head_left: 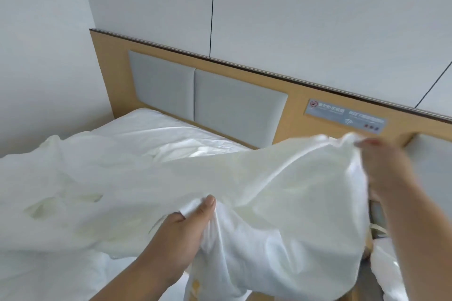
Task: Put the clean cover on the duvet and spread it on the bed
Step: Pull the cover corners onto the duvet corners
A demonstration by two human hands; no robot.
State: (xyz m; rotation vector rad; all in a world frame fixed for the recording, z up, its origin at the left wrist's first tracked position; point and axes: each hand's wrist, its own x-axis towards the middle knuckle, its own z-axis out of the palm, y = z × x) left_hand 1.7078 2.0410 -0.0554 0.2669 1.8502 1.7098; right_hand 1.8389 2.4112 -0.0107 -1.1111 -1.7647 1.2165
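Note:
A white duvet in its cover (281, 178) stretches across the bed (151, 129) from the left edge to the right, lifted at its right end. My left hand (186, 230) pinches the cloth's near edge between thumb and fingers at the lower middle. My right hand (381, 166), blurred, grips a raised corner of the cloth at the right, in front of the headboard. A yellowish filling shows faintly through the thin white cloth. The bed's white sheet shows behind the duvet.
A wooden headboard (298, 98) with grey padded panels (234, 105) and a small sign plate (344, 117) runs along the wall. More white bedding (391, 271) lies at the lower right. A pale wall stands to the left of the bed.

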